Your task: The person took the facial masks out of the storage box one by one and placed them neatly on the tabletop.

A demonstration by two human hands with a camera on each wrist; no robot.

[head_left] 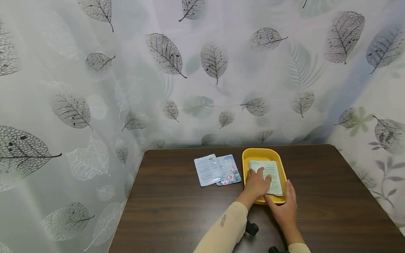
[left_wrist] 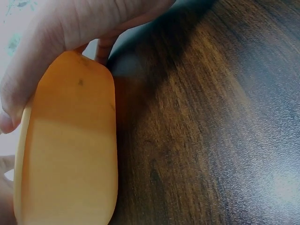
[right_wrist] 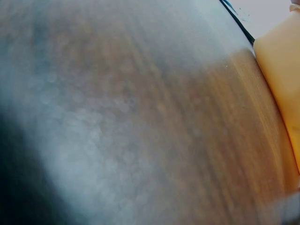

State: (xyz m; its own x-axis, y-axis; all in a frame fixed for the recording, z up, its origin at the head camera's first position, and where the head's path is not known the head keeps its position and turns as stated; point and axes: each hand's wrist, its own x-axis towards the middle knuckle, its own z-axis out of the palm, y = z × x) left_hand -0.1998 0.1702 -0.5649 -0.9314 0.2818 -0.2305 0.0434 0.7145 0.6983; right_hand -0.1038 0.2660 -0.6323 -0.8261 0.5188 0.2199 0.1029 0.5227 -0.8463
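A yellow tray [head_left: 261,150] stands on the table with a small stack of pale green printed sachets [head_left: 276,181] in it. My left hand [head_left: 255,184] reaches into the tray and rests on the sachets, palm down, fingers and thumb spread. At the near right corner my right hand [head_left: 287,207] holds the tray. In the left wrist view, the right thumb [left_wrist: 14,101] bends over the rim of the tray [left_wrist: 75,154], and its other fingers are partly hidden behind the corner. The right wrist view shows the tray wall [right_wrist: 281,70] at its edge, otherwise mostly blurred table.
Left of the tray lie two overlapping sachets: a light blue one with text and a barcode [head_left: 207,171], and a flowered one [head_left: 231,172] partly underneath. The dark wooden table [head_left: 177,211] ends against a leaf-patterned curtain [head_left: 196,116]. Black wrist gear [head_left: 252,228] sits under the left forearm.
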